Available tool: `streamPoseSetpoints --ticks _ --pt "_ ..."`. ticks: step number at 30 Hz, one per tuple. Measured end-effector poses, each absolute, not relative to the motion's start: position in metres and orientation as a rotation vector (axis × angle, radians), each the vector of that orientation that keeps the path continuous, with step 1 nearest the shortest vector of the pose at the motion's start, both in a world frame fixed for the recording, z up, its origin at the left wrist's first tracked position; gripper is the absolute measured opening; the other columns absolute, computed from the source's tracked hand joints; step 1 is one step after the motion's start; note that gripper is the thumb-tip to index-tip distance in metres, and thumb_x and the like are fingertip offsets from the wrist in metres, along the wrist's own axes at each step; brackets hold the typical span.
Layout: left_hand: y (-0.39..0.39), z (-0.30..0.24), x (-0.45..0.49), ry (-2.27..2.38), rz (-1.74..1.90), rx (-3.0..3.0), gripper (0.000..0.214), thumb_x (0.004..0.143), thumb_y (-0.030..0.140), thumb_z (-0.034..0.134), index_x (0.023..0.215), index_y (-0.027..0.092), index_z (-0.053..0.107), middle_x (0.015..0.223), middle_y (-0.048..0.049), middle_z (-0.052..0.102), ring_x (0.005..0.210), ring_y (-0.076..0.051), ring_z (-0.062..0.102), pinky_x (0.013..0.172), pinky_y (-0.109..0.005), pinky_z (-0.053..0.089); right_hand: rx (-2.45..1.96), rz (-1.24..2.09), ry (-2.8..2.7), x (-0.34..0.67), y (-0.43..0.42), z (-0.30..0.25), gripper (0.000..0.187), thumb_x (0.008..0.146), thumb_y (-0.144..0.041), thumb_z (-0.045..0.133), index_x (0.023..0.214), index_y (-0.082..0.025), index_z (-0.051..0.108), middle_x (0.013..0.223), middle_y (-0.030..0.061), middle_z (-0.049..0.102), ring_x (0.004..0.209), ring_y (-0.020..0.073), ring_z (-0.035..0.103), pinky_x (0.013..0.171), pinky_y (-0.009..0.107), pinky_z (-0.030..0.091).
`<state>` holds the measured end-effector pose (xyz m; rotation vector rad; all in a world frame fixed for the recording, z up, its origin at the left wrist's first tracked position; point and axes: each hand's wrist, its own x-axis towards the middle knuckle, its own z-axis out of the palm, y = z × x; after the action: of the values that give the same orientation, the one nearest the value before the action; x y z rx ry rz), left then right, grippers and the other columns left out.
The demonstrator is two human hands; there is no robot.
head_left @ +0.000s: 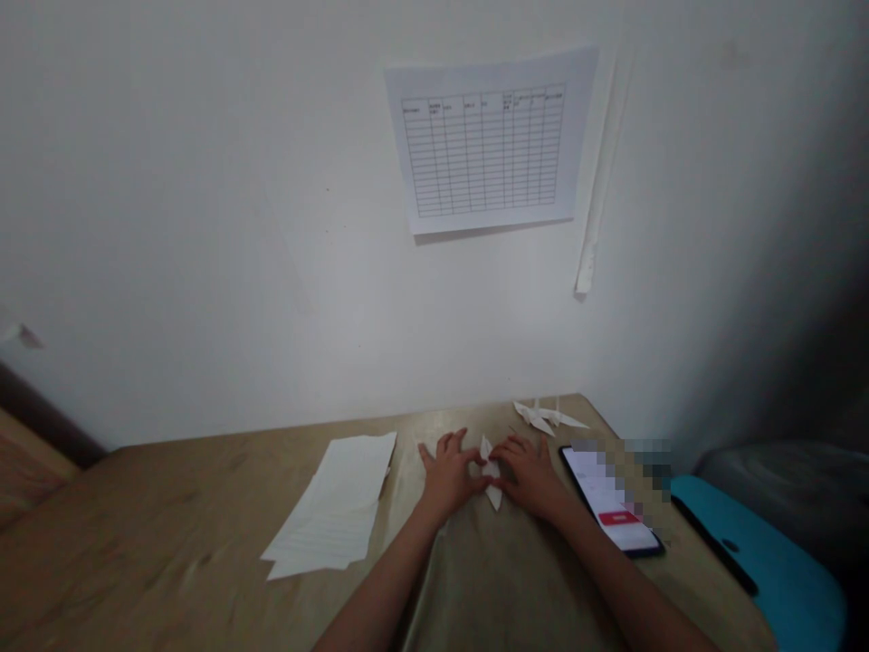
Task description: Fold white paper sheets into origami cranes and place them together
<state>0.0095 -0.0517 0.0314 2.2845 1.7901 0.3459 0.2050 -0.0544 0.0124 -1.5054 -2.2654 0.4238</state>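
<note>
The left hand [448, 475] and right hand [529, 475] meet on a small folded white paper [490, 471] on the wooden surface [136, 525]. Two folded paper figures [547, 417], possibly cranes though the view is soft, lie beyond. A smartphone [611, 498] lies just beside the right hand, with loose white sheets [332, 507] left of the left hand.

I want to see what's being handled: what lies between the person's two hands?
A folded white paper piece lies between the left hand and the right hand, touched by both, as the head view shows.
</note>
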Motion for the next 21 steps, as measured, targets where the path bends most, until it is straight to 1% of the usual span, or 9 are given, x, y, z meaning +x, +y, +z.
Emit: streamPoseSetpoints --ticks 4,6,10,14,17,21 --pt "-0.053 0.032 0.006 1.775 0.304 2.291 0.039 0.077 0.055 0.077 0.112 0.039 0.072 0.165 -0.0040 0.033 0.152 -0.038 0.025 0.112 -0.082 0.006 -1.488 0.488 -2.289 0.209 -0.058 0.015 0.043 0.088 -0.045 0.065 0.129 -0.033 0.061 0.143 0.0077 0.058 0.145 0.0337 0.036 0.116 0.075 0.003" --pt "-0.055 0.033 0.005 1.766 0.273 2.288 0.045 0.074 0.057 0.078 0.115 0.039 0.071 0.166 -0.0045 0.029 0.152 -0.040 0.024 0.112 -0.081 0.005 -1.482 0.516 -2.300 0.211 -0.059 0.017 0.048 0.086 -0.047 0.066 0.132 -0.033 0.059 0.145 0.0082 0.056 0.145 0.0338 0.036 0.116 0.075 0.001" --pt "-0.057 0.034 0.004 1.757 0.226 2.279 0.056 0.070 0.059 0.079 0.121 0.040 0.068 0.169 -0.0054 0.023 0.153 -0.041 0.022 0.112 -0.081 0.004 -1.483 0.579 -2.311 0.212 -0.063 0.020 0.055 0.083 -0.047 0.069 0.134 -0.033 0.057 0.149 0.0091 0.052 0.146 0.0344 0.033 0.116 0.074 -0.003" --pt "-0.059 0.033 0.002 1.729 0.184 2.265 0.066 0.067 0.061 0.079 0.127 0.039 0.063 0.170 -0.0085 0.018 0.154 -0.041 0.019 0.111 -0.082 0.004 -1.477 0.611 -2.309 0.213 -0.064 0.020 0.061 0.079 -0.047 0.072 0.136 -0.033 0.056 0.151 0.0096 0.050 0.147 0.0353 0.031 0.117 0.073 -0.006" --pt "-0.059 0.032 0.000 1.697 0.162 2.254 0.073 0.065 0.063 0.080 0.131 0.040 0.060 0.170 -0.0108 0.015 0.155 -0.040 0.015 0.110 -0.083 0.003 -1.482 0.646 -2.307 0.215 -0.065 0.018 0.070 0.076 -0.048 0.074 0.141 -0.032 0.052 0.153 0.0097 0.049 0.149 0.0355 0.028 0.117 0.072 -0.007" --pt "-0.058 0.031 -0.003 1.681 0.129 2.250 0.080 0.061 0.066 0.080 0.133 0.039 0.058 0.171 -0.0112 0.012 0.156 -0.041 0.013 0.111 -0.082 0.001 -1.481 0.674 -2.311 0.218 -0.065 0.019 0.077 0.072 -0.048 0.076 0.142 -0.032 0.051 0.154 0.0104 0.047 0.150 0.0365 0.027 0.118 0.071 -0.006"
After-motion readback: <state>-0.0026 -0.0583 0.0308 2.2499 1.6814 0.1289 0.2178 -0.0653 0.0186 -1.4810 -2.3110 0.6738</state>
